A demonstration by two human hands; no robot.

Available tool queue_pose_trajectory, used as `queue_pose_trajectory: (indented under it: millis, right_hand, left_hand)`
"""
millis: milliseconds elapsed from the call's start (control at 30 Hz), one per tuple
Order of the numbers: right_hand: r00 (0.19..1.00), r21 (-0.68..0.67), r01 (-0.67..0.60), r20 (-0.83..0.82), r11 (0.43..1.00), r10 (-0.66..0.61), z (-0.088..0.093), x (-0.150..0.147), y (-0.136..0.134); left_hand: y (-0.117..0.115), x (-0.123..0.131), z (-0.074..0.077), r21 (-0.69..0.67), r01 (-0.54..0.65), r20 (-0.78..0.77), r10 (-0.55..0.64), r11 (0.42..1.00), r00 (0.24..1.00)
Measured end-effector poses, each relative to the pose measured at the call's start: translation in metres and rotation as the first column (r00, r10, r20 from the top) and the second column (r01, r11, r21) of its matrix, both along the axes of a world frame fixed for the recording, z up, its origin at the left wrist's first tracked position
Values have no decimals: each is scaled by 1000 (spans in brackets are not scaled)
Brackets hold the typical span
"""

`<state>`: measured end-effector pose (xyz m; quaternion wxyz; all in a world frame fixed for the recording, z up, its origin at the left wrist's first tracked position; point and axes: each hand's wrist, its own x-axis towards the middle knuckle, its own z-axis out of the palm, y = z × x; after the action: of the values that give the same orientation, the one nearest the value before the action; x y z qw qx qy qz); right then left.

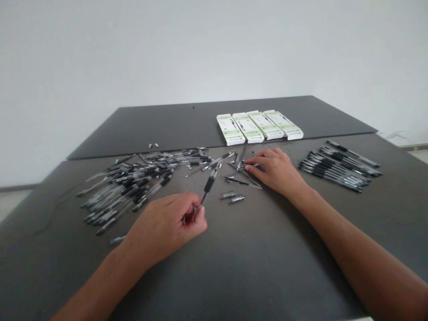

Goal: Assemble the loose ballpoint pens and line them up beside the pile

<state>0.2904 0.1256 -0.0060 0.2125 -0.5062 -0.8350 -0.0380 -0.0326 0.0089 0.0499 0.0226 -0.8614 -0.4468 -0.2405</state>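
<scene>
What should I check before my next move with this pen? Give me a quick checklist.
1. Grip of left hand on pen: ok, fingers closed around its lower end.
2. Tip end of pen off the table: ok, it points up and away.
3. Reach of right hand to loose refills: ok, fingertips rest among them.
4. One refill actually pinched: cannot tell.
5. The small parts near both hands: ok, they lie between them, untouched.
</scene>
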Motion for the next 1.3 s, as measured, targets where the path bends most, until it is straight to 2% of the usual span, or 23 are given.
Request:
queue_pose_trajectory:
  millis: [200,333,533,700,900,1133,1300]
  right_hand:
    - [1000,4,-23,-17,1000,23,-1,2,0]
    - [998,43,-27,-59,999,29,4,-1,-3]
    - [984,63,-148,-92,987,154,13,-18,-17]
    - [986,-60,-148,69,987,152,31,-42,-19]
    - [951,-169,-116,267,979,159,61,-82,16]
    - [919,-221,-37,375,975,120,56,-88,35]
    - [902,-235,-67,401,970,160,56,-86,37]
  left_hand:
    - [1,-1,-1,-17,-14,13,15,1000,1000]
    - [2,-4,1,-5,-38,43,38,999,998]
    - [7,-10,3,40,-162,86,158,986,984]
    - [12,-15,3,64,-212,129,203,975,971]
    - [14,-18,5,83,-255,174,238,963,956]
    - [13,-19,5,75,-248,179,231,966,956]
    - [12,-19,5,55,-249,170,237,967,957]
